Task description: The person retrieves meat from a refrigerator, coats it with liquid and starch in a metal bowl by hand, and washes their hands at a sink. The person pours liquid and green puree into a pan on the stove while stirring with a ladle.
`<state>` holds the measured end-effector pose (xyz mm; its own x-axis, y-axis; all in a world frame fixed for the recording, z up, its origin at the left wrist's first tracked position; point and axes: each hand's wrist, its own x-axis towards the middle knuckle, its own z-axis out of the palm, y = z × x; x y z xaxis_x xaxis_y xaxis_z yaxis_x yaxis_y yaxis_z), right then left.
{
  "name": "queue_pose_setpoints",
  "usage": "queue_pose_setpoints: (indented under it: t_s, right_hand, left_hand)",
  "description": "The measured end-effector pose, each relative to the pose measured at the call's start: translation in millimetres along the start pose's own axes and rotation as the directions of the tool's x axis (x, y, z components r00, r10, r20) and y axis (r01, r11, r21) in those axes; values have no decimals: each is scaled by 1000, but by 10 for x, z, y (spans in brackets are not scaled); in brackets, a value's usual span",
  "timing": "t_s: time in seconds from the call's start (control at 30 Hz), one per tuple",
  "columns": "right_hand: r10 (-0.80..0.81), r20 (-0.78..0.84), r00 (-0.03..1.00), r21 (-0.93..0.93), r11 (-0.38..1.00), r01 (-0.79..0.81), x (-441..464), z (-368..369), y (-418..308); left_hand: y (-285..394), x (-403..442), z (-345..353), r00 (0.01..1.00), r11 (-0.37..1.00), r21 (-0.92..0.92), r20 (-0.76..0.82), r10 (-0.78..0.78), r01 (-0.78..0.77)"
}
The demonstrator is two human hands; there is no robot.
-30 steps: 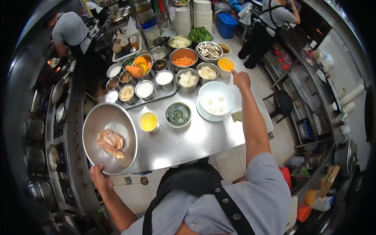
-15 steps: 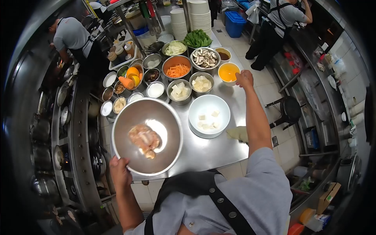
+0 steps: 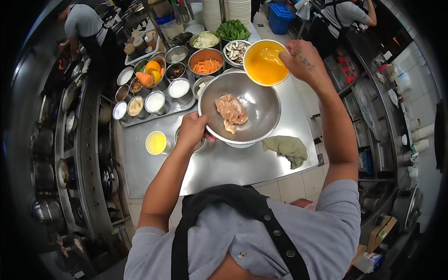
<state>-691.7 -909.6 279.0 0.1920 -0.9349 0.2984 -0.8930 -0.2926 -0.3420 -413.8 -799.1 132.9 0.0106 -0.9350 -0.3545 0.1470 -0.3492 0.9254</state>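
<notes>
My left hand [image 3: 194,130] is closed on the left rim of a steel mixing bowl [image 3: 266,105]. Inside that bowl lies a piece of raw chicken [image 3: 231,112]. The bowl covers most of a white bowl [image 3: 241,146], of which only a sliver shows beneath. In my right hand [image 3: 303,60] is a bowl of beaten egg [image 3: 265,64], raised at the steel bowl's upper right rim and tilted somewhat. A cup of yellow liquid [image 3: 157,143] stands left of my left wrist, and a metal container there is partly hidden.
A crumpled green cloth [image 3: 286,150] lies on the steel table [image 3: 224,175]. Beyond the bowl stand containers of shredded carrot [image 3: 205,66], sliced mushrooms [image 3: 234,52] and white powder [image 3: 178,87], plus leafy greens [image 3: 233,31]. Co-workers stand at far left [image 3: 86,25] and far right [image 3: 345,16].
The steel bowl with the chicken has moved right, over the white bowl. My right hand has lifted the egg bowl and brought it closer. The yellow cup at left has come into view.
</notes>
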Motion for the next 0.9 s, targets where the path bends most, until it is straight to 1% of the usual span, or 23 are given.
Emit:
queue_pose_setpoints:
  t_s: [0.1, 0.13, 0.23, 0.27, 0.37, 0.67, 0.77, 0.9]
  right_hand:
    - [-167, -97, 981, -22, 986, 165, -116, 94, -102]
    - [-181, -61, 982, -21, 983, 180, -179, 49, -210]
    - [-132, 4, 991, -100, 986, 131, -233, 93, -336]
    - [-131, 14, 991, -97, 987, 131, -245, 118, -358]
    - [-151, -21, 988, -78, 986, 149, -263, 166, -419]
    - [-225, -99, 969, -136, 968, 211, -298, 237, -560]
    - [-138, -49, 989, -85, 987, 133, -298, 191, -613]
    - [-101, -30, 994, -45, 994, 100, -261, 178, -600]
  left_hand:
    - [98, -33, 81, 999, 1000, -20, 37, 14, -13]
    - [108, -34, 87, 999, 1000, -17, 43, 22, -21]
    - [117, -50, 98, 997, 999, -40, 68, 20, -18]
    - [132, -68, 106, 997, 999, -39, 70, 16, -13]
    - [170, -113, 109, 997, 999, -33, 77, 10, -7]
    - [159, -149, 69, 994, 998, -64, 100, 33, -26]
    - [176, -163, 58, 994, 997, -68, 101, 32, -25]
    - [144, -148, 24, 995, 997, -73, 98, 36, -29]
